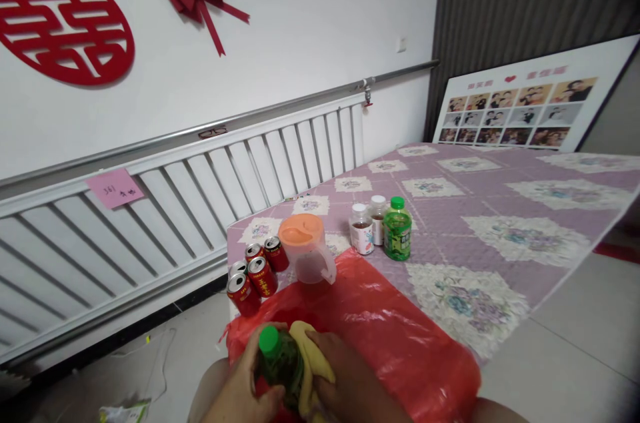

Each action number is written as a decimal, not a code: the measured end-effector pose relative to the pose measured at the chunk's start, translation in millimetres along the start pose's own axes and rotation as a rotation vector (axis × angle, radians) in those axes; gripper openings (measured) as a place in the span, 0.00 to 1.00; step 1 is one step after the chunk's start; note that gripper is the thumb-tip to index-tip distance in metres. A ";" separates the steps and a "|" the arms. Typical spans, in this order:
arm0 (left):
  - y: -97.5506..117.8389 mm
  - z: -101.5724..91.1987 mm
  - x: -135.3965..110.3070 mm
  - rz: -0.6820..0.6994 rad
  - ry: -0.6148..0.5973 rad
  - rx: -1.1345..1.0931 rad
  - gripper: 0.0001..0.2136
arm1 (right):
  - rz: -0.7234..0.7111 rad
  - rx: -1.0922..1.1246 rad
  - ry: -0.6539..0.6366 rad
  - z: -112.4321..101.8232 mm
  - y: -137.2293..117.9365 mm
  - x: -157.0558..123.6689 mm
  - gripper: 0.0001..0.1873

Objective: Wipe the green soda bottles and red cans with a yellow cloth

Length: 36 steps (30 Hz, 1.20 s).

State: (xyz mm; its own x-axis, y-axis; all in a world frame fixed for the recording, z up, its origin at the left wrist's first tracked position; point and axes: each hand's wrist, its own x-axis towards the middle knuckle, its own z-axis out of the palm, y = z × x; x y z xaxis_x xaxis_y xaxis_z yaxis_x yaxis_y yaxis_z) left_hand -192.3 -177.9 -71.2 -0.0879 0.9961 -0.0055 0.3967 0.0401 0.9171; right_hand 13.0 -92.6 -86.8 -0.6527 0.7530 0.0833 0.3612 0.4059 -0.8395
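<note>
A green-capped drink bottle (283, 360) is tilted above the red plastic bag, and my left hand (245, 383) is wrapped round it. In my right hand (347, 370) a yellow cloth (311, 360) is gripped, pressed against the bottle's right side. The red plastic bag (395, 336) spreads over the table's near edge beneath both hands. Just beyond them stands a clear plastic pitcher (307, 263) with an orange lid. The lower part of the bottle is hidden by my fingers and the cloth.
Several red drink cans (245, 293) stand left of the pitcher. Two white-capped bottles (362, 230) and another green-capped bottle (397, 230) stand to its right. A floral cloth covers the table (420, 210). Behind is a white radiator (200, 193); a photo board (515, 103) leans at the back right.
</note>
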 end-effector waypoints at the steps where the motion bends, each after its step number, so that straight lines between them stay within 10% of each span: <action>1: -0.2 0.3 0.2 0.008 -0.003 -0.003 0.32 | -0.003 0.002 -0.009 1.2 1.1 0.1 0.27; 36: -19.1 10.9 2.4 -0.066 0.291 -0.235 0.44 | -0.022 0.298 0.095 11.7 3.1 -3.7 0.38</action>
State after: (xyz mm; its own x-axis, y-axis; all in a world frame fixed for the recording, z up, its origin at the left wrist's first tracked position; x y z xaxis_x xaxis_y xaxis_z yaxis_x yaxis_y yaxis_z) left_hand -190.1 -175.4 -93.2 -0.3756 0.9267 0.0147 0.1635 0.0506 0.9852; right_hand 8.8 -100.2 -96.0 -0.5881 0.7963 0.1413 0.1272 0.2636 -0.9562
